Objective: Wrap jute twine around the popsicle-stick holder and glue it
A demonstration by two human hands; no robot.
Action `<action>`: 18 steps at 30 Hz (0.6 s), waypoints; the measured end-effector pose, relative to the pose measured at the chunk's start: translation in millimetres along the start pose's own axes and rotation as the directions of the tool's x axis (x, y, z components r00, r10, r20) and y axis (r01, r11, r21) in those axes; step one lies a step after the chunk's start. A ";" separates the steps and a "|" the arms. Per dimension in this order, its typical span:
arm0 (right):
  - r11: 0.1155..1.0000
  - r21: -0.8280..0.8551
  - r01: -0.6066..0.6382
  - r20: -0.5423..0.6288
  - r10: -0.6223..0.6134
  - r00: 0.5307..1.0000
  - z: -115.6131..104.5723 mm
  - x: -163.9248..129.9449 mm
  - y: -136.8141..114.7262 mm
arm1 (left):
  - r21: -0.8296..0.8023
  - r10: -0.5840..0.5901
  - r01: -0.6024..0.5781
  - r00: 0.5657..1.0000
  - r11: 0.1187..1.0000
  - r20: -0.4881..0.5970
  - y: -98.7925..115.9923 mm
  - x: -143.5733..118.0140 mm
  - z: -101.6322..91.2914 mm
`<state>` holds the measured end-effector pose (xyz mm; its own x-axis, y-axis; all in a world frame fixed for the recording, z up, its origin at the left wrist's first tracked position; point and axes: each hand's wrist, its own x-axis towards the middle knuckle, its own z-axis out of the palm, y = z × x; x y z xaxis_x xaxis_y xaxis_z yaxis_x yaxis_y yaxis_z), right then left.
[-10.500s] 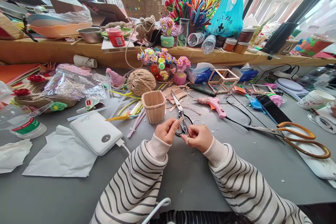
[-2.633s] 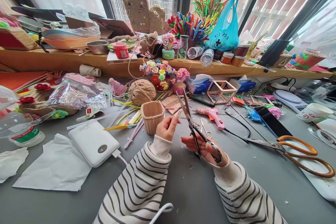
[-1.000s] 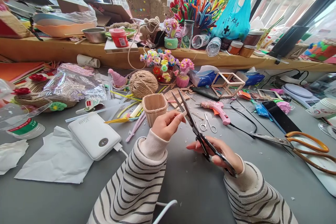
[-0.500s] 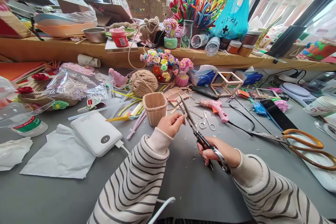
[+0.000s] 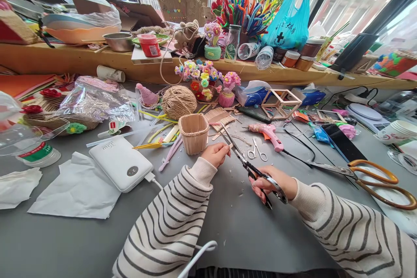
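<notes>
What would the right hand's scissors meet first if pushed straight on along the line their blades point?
Probably the small wooden piece pinched in the left hand: the scissors held by the right hand already have their blades around or beside it. Depth is unclear.

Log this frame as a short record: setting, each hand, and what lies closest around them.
Setting: grey table crowded with craft supplies
Left hand: pinches a small wooden piece at the blades
Right hand: grips the scissors, fingers through the handles
Blades: almost shut, pointing away from the person
Beside left hand: stick basket, power bank
Beyond blades: small snips, pink glue gun
Far right: orange shears
</notes>
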<state>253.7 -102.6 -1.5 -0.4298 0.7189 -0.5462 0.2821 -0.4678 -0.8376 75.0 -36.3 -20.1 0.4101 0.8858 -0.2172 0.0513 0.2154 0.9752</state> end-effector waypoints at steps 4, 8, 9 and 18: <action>1.000 0.021 0.006 -0.013 -0.005 1.000 2.3 -0.9 2.4 | -0.013 0.005 -0.005 1.000 1.000 -0.010 -0.6 -0.7 0.0; 0.999 0.036 0.015 -0.011 -0.015 1.000 5.8 -0.6 1.9 | -0.023 0.025 -0.026 0.999 0.999 -0.025 -2.1 0.1 0.3; 0.999 0.044 0.014 -0.009 -0.013 1.000 6.7 -0.2 1.5 | -0.025 0.032 -0.033 0.999 0.999 -0.030 -2.1 0.2 0.4; 0.996 0.091 0.009 0.001 -0.009 1.000 7.6 2.5 1.7 | -0.027 0.073 -0.075 0.995 0.997 -0.060 -2.5 -1.3 1.4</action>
<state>246.7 -105.5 -4.4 -0.4335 0.7224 -0.5387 0.1991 -0.5063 -0.8391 75.6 -38.6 -22.2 0.3572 0.9224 -0.1472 -0.0047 0.1594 0.9872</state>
